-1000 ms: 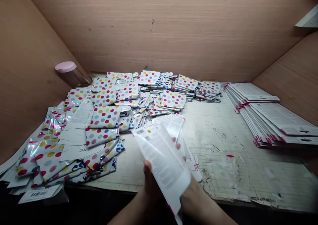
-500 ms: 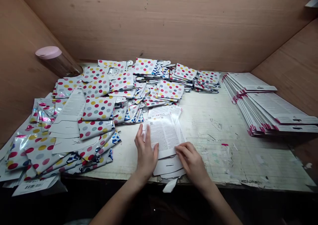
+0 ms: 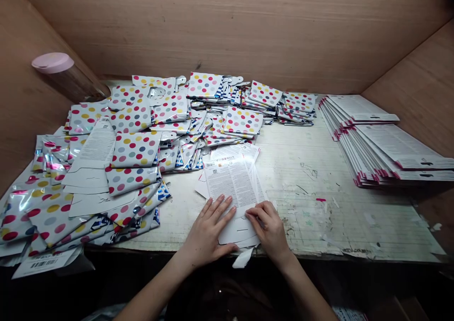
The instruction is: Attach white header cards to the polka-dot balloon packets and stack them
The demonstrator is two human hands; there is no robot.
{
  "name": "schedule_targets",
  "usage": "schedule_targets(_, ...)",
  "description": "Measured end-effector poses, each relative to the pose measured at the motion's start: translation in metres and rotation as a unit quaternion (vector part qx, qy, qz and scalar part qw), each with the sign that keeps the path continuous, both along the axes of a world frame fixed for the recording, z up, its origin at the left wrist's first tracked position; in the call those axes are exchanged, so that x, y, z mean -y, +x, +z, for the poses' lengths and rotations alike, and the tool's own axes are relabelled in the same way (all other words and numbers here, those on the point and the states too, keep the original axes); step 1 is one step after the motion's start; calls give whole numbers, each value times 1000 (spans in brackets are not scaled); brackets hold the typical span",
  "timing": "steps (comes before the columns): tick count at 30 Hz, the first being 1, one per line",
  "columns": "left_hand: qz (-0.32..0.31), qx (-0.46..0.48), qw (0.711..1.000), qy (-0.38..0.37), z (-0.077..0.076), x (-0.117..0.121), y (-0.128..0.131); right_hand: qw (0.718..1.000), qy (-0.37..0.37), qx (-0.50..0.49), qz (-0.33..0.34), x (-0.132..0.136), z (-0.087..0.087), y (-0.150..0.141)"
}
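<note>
A clear sleeve with a white printed card (image 3: 232, 183) lies on a small stack of such cards near the table's front edge. My left hand (image 3: 208, 230) rests flat on the card's lower left part with its fingers stretched out. My right hand (image 3: 268, 227) presses on the card's lower right edge with curled fingers. A white strip (image 3: 243, 258) hangs over the table edge between my wrists. Polka-dot foil packets (image 3: 135, 149) lie heaped to the left and behind.
A fanned stack of long white cards with pink edges (image 3: 376, 147) lies at the right. A pink-lidded clear jar (image 3: 65, 75) leans in the back left corner. Wooden walls enclose the worn table (image 3: 319, 207) on three sides.
The card, held up in both hands a second ago, now lies on the stack. My left hand has slid down and flattened on it; my right hand stays at its lower edge.
</note>
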State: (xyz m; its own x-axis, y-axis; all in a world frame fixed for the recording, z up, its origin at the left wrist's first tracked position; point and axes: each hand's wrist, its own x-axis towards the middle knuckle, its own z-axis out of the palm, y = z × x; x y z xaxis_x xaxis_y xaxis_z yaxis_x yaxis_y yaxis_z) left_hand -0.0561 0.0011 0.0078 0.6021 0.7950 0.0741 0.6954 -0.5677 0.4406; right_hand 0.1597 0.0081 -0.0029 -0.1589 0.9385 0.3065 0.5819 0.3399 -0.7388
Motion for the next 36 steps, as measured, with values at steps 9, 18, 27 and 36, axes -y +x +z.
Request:
schedule_targets(9, 24, -27, 999, 27, 1, 5, 0, 999, -25, -24, 23, 1, 2, 5)
schedule_targets(18, 46, -31, 998, 35, 2, 6, 3, 996, 33, 62, 46, -4, 7, 15)
schedule_targets(27, 106, -24, 994, 33, 0, 8, 7, 954, 151, 261, 5, 25, 12, 6)
schedule_targets(36, 107, -28, 993, 27, 3, 6, 9, 969, 143, 203, -10, 33, 8, 9)
